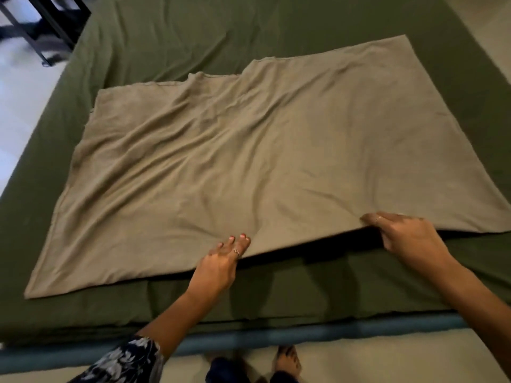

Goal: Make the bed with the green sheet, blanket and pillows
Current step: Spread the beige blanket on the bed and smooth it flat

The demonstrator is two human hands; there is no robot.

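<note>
Nearest the camera: two bare feet [286, 362] on a pale floor [387, 357], a dark floral-print sleeve [121, 363] at lower left, and a blue-grey bed frame rail [276, 337] running across the foot of the bed.

Above the rail, the dark green bed sheet [276, 297] covers the mattress, creased along its near edge.

Left hand [224, 258]: fingers [243, 241] extended and close together, lying on top of the near edge of the wide tan-brown fabric blanket [262, 161]; whether the thumb grips beneath cannot be told. A ring shows on one finger.

Right hand [406, 233]: fingers [373, 218] closed on the same near edge, pinching it and holding it slightly off the sheet, with a dark shadow beneath.

The blanket lies spread across the middle of the bed, wrinkled, its far edge uneven and stepped. Green sheet is exposed on all sides of it.

Farthest: a black metal-framed piece of furniture [52, 26] stands on the floor at upper left, beside the bed
</note>
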